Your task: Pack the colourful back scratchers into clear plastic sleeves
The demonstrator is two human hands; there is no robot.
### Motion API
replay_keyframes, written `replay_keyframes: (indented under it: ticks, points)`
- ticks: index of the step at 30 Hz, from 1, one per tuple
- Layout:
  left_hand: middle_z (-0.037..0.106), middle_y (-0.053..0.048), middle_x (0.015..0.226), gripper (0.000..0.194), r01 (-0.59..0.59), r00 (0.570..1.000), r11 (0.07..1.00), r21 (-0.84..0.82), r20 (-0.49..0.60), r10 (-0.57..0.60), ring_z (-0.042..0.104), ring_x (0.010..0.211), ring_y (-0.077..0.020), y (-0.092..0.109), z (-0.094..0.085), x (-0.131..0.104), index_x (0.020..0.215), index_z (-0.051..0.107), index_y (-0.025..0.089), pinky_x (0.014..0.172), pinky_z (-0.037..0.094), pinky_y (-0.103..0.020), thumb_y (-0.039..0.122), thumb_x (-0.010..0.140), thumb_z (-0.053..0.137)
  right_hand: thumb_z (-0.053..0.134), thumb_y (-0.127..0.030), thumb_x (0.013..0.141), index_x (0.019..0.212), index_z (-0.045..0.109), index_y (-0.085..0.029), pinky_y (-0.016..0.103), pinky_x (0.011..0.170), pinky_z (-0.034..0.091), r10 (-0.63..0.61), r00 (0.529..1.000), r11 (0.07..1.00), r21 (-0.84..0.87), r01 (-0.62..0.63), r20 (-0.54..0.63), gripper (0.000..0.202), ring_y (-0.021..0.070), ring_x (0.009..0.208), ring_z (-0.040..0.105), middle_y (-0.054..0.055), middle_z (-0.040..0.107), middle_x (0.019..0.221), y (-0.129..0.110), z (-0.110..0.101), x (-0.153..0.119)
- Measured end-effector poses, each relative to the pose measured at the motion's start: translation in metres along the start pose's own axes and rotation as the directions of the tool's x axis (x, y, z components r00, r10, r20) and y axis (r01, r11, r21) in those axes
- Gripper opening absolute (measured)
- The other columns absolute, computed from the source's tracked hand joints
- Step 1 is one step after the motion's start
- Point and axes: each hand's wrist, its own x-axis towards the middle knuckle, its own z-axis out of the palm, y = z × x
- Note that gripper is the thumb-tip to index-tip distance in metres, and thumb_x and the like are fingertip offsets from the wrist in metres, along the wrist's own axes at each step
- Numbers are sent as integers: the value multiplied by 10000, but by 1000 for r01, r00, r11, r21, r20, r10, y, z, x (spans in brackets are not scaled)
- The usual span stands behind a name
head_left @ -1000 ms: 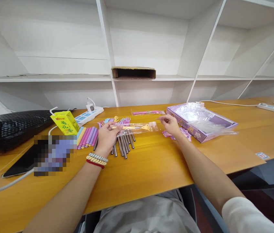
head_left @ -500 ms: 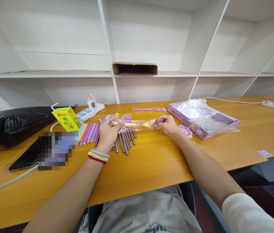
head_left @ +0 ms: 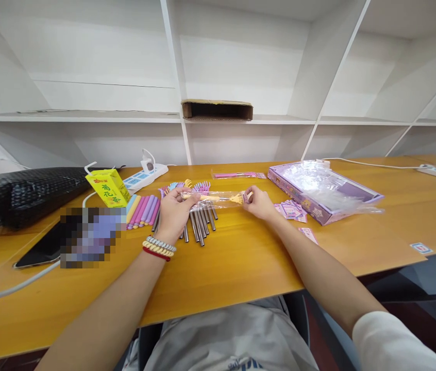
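My left hand (head_left: 174, 212) is closed on the handle end of a yellow back scratcher (head_left: 235, 199) inside a clear plastic sleeve. My right hand (head_left: 260, 203) pinches a small purple card (head_left: 245, 197) at the sleeve's other end, by the claw; whether it also grips the plastic I cannot tell. Beneath and beside my left hand lie several metal rods (head_left: 201, 226) with pastel claw heads (head_left: 202, 186). Left of them sit several pastel handles (head_left: 143, 210) in a row. Small printed cards (head_left: 290, 209) are scattered right of my right hand.
A purple box (head_left: 320, 211) holding clear plastic bags (head_left: 311, 178) stands at the right. A packaged pink back scratcher (head_left: 237, 175) lies at the back. On the left are a yellow drink carton (head_left: 109, 188), a power strip (head_left: 146, 176), a phone (head_left: 48, 242) and a black wrapped bundle (head_left: 28, 198).
My right hand has moved slightly left, bringing the purple card against the sleeve's end by the claw. A loose card on the table, formerly behind my right forearm, now shows. My left hand keeps its hold.
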Motion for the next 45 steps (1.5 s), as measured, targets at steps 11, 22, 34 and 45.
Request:
replay_keyframes:
  ticks: [11, 22, 34, 45]
  points:
    - [623, -5, 617, 345, -16, 1000, 997, -69, 17, 18, 600, 558, -122, 4, -1, 1, 800, 589, 141, 538, 487, -228, 223, 534, 792, 563, -231, 674, 1163, 486, -135, 257, 636, 393, 199, 976, 969, -128, -210, -91, 505, 192, 730, 579, 87, 649, 815, 11, -6, 6]
    - [613, -5, 615, 346, -43, 999, 982, -183, -22, 40, 595, 535, -119, 7, -4, 8, 758, 563, 135, 519, 500, -234, 181, 503, 793, 582, -232, 656, 692, 528, -138, 206, 348, 235, 395, 908, 791, 450, -415, 143, 114, 68, 322, 330, -43, 413, 410, 22, -17, 9]
    - [613, -12, 617, 340, -17, 994, 993, -118, -110, 4, 585, 531, -117, 5, -8, 14, 733, 569, 127, 513, 487, -233, 185, 481, 790, 641, -234, 564, 773, 617, -105, 191, 384, 316, 381, 917, 745, 547, -382, 122, 247, 66, 422, 411, 10, 542, 575, 29, -20, 13]
    - [602, -9, 613, 337, -5, 992, 995, -96, -124, -7, 580, 542, -111, 3, -8, 14, 738, 571, 126, 541, 482, -231, 177, 483, 785, 559, -225, 591, 797, 619, -109, 207, 481, 364, 214, 976, 871, 444, -208, 37, 244, 110, 537, 478, 19, 587, 640, 34, -16, 16]
